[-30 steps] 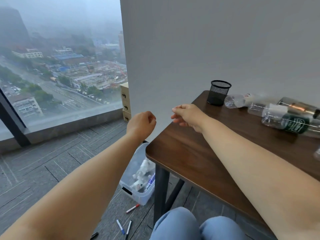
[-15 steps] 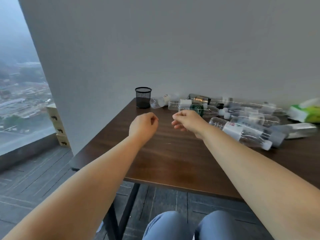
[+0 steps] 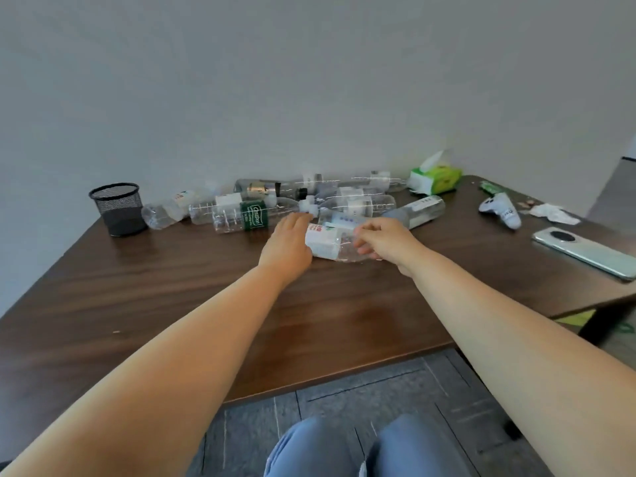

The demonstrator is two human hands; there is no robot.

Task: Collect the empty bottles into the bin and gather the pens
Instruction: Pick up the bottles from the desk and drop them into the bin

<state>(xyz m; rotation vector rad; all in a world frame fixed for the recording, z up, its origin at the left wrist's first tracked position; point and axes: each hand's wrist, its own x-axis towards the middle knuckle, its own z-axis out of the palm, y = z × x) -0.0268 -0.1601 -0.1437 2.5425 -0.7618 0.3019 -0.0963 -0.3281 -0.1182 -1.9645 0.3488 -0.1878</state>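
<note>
Several empty clear plastic bottles lie in a heap along the wall on the brown table (image 3: 165,290). The nearest one, a white-labelled bottle (image 3: 325,244), lies on its side in front of the heap. My left hand (image 3: 288,243) closes over its left end and my right hand (image 3: 382,239) curls around its clear right end. A green-labelled bottle (image 3: 254,216) lies just behind my left hand. A black mesh pen cup (image 3: 118,208) stands at the far left of the table. No bin and no pens are in view.
A green tissue pack (image 3: 435,179) sits at the back right. A white game controller (image 3: 500,210), crumpled paper (image 3: 554,213) and a phone (image 3: 585,251) lie on the right side. My knees show below the table's front edge.
The view swung right from the window and floor bin to the table. Both hands reached forward from mid-air and came down on the white-labelled bottle.
</note>
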